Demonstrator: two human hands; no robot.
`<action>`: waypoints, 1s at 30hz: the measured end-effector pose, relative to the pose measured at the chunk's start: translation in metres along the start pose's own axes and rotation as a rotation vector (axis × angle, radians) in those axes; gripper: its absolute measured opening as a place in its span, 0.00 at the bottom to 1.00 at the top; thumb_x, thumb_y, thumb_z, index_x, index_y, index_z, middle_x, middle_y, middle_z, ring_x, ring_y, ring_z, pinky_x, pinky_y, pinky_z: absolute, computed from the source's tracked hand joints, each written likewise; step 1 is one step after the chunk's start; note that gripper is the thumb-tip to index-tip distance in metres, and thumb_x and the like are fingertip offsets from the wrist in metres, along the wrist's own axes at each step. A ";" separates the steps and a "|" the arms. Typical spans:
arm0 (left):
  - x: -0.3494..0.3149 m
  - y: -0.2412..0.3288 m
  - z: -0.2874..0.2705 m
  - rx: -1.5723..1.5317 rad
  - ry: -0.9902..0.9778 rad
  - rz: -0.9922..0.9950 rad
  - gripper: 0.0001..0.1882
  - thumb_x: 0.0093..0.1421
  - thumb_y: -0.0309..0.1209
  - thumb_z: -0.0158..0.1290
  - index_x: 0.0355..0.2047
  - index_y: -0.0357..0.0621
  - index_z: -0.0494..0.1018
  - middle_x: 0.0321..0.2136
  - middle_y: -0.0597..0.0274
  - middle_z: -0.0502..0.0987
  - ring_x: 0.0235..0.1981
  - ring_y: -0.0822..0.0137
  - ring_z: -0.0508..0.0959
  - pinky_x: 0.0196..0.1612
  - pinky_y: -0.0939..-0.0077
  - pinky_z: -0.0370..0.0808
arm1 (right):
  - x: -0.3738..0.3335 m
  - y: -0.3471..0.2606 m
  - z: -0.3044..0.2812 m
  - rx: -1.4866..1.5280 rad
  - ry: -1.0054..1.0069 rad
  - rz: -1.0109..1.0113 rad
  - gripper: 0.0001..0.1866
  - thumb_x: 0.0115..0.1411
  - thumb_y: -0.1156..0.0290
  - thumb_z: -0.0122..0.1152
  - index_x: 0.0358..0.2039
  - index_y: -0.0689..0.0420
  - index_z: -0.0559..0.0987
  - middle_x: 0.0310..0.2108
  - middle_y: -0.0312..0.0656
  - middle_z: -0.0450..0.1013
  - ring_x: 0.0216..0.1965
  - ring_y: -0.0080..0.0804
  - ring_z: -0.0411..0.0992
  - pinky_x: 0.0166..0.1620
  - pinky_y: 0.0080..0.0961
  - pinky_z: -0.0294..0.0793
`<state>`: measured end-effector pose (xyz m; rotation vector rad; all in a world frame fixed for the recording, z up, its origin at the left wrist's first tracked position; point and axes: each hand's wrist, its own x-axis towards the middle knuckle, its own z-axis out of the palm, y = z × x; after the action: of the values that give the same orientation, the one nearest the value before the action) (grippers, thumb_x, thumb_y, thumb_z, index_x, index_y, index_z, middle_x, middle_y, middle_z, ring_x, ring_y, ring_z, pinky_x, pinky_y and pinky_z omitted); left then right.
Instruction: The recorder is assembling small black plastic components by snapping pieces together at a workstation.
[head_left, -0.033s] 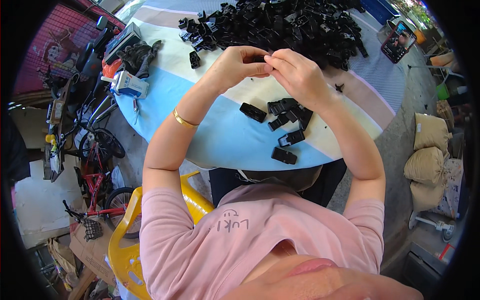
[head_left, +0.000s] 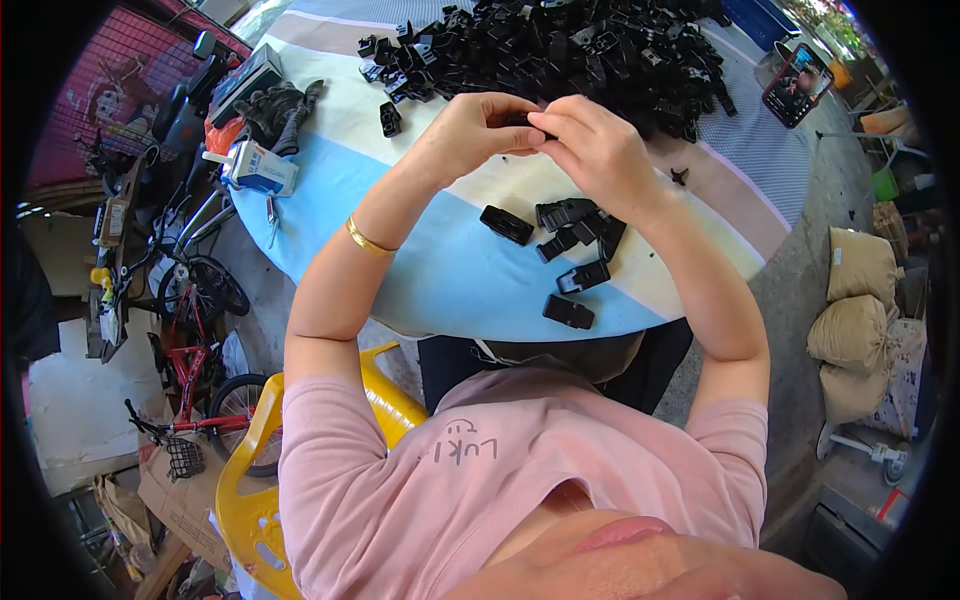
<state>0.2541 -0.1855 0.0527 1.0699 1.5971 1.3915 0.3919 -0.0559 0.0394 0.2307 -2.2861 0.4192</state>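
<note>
Both my hands meet over the table, just in front of a large heap of black plastic parts (head_left: 560,55). My left hand (head_left: 475,132) grips a small black plastic part (head_left: 518,119) between thumb and fingers, and they hide most of it. Pressed against its right end are the pinched fingertips of my right hand (head_left: 597,150). Closer to my body lies a loose group of several black plastic pieces (head_left: 570,213). Two block-like ones lie near the table's edge, a black block (head_left: 568,311) and another black block (head_left: 583,276).
A striped cloth (head_left: 400,290) covers the rounded table. At its left are a white-and-blue box (head_left: 262,170), dark gloves (head_left: 278,115) and a larger box (head_left: 246,85). A phone (head_left: 797,84) stands at the far right. Beside me is a yellow chair (head_left: 245,500).
</note>
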 end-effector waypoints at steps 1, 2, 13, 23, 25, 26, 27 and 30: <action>0.000 -0.002 0.000 -0.001 0.003 0.001 0.16 0.53 0.26 0.58 0.41 0.30 0.73 0.31 0.57 0.78 0.31 0.72 0.78 0.36 0.82 0.75 | 0.001 -0.001 -0.003 0.061 -0.042 0.070 0.19 0.45 0.80 0.64 0.40 0.60 0.75 0.37 0.41 0.70 0.34 0.33 0.73 0.36 0.23 0.75; 0.001 -0.006 0.000 0.040 -0.010 0.042 0.14 0.54 0.26 0.57 0.40 0.29 0.72 0.30 0.57 0.78 0.29 0.73 0.78 0.35 0.82 0.75 | 0.003 0.000 -0.005 0.062 -0.043 0.068 0.19 0.45 0.80 0.64 0.40 0.60 0.75 0.37 0.41 0.70 0.34 0.33 0.73 0.36 0.23 0.75; -0.018 -0.012 0.035 0.684 -0.249 0.576 0.16 0.53 0.28 0.56 0.44 0.45 0.73 0.28 0.61 0.74 0.28 0.65 0.72 0.34 0.77 0.71 | -0.009 0.054 0.003 -0.001 -0.068 0.281 0.15 0.55 0.69 0.58 0.43 0.57 0.75 0.30 0.40 0.73 0.29 0.26 0.73 0.32 0.20 0.72; 0.043 -0.017 -0.011 0.874 0.390 0.457 0.18 0.50 0.30 0.57 0.43 0.46 0.75 0.41 0.57 0.74 0.41 0.55 0.71 0.47 0.69 0.69 | -0.002 0.045 0.036 -0.472 -0.281 0.264 0.11 0.49 0.71 0.59 0.34 0.59 0.74 0.33 0.39 0.69 0.32 0.37 0.72 0.34 0.29 0.73; 0.061 -0.031 -0.016 1.007 0.456 0.618 0.20 0.48 0.27 0.57 0.44 0.47 0.74 0.43 0.59 0.73 0.43 0.55 0.70 0.48 0.69 0.69 | -0.004 0.048 0.036 -0.431 -0.242 0.217 0.09 0.50 0.71 0.59 0.32 0.59 0.74 0.32 0.39 0.69 0.32 0.37 0.72 0.34 0.30 0.73; 0.067 -0.036 -0.017 1.033 0.368 0.625 0.20 0.48 0.26 0.57 0.45 0.47 0.73 0.43 0.60 0.72 0.44 0.55 0.69 0.48 0.69 0.69 | -0.004 0.050 0.035 -0.390 -0.202 0.173 0.07 0.50 0.72 0.59 0.30 0.59 0.73 0.31 0.39 0.69 0.32 0.37 0.72 0.33 0.30 0.73; 0.069 -0.036 -0.016 1.055 0.274 0.631 0.21 0.48 0.26 0.56 0.45 0.48 0.73 0.42 0.60 0.72 0.44 0.56 0.69 0.49 0.70 0.69 | -0.005 0.049 0.035 -0.393 -0.202 0.175 0.07 0.50 0.72 0.59 0.30 0.59 0.73 0.31 0.39 0.69 0.32 0.37 0.72 0.33 0.30 0.73; 0.069 -0.038 -0.018 1.085 0.322 0.554 0.18 0.49 0.25 0.55 0.43 0.48 0.74 0.38 0.60 0.73 0.43 0.56 0.69 0.48 0.70 0.69 | -0.006 0.044 0.032 -0.245 -0.070 0.173 0.06 0.49 0.75 0.59 0.30 0.59 0.74 0.30 0.40 0.70 0.29 0.36 0.72 0.31 0.28 0.73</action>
<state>0.2080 -0.1306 0.0165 2.1065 2.5244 0.9801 0.3620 -0.0265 0.0046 -0.0769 -2.4094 0.2166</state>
